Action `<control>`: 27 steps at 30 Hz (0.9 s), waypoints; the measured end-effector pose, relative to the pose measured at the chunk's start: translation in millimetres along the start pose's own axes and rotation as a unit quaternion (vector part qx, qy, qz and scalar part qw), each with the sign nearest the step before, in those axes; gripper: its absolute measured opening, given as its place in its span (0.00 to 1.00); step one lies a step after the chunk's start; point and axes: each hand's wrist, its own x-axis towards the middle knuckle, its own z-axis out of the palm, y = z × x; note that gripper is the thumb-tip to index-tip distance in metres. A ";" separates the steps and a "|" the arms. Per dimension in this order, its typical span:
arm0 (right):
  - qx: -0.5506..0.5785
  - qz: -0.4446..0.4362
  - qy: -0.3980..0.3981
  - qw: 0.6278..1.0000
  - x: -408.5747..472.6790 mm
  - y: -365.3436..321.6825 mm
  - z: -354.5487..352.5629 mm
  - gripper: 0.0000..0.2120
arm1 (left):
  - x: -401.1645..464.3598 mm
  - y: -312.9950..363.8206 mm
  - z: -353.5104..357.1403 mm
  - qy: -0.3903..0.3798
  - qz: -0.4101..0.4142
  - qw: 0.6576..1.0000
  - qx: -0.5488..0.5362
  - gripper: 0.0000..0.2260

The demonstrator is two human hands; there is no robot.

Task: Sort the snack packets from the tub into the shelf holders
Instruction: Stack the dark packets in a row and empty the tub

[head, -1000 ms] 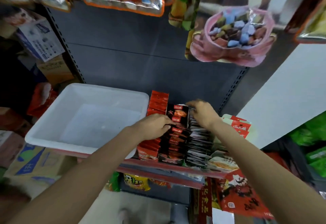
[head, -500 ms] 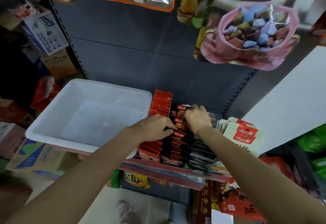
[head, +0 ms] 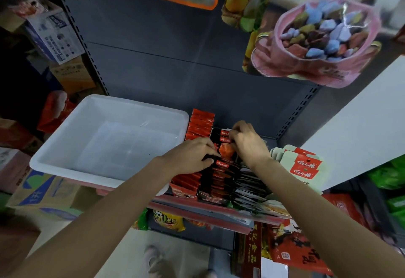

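Head view | left hand (head: 192,157) fingers curled, pinching black snack packets (head: 219,174) in middle shelf row | right hand (head: 247,142) pinches rear packets | white tub (head: 65,159) beside, looks emptied | advice: square packets upright, avoid red row (head: 200,122).

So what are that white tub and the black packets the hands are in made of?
The white tub looks like thin moulded plastic, smooth and slightly translucent: its floor shows faint light and reflections. The black packets seem to be printed plastic or foil film, glossy, with crimped edges; which of the two is unclear.
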 end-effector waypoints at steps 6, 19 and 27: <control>-0.017 -0.034 -0.019 0.999 0.5 4.0 6.7 0.19 | 0.1 -4.3 0.4 0.026 0.034 0.998 0.044 0.15; -0.033 -0.024 -0.095 0.995 7.8 5.7 5.3 0.14 | -1.2 -7.9 -0.5 0.008 0.029 0.999 0.040 0.16; 0.032 -0.026 -0.100 0.994 2.6 6.7 14.3 0.15 | 0.3 -7.4 -2.3 0.005 0.039 0.998 0.049 0.15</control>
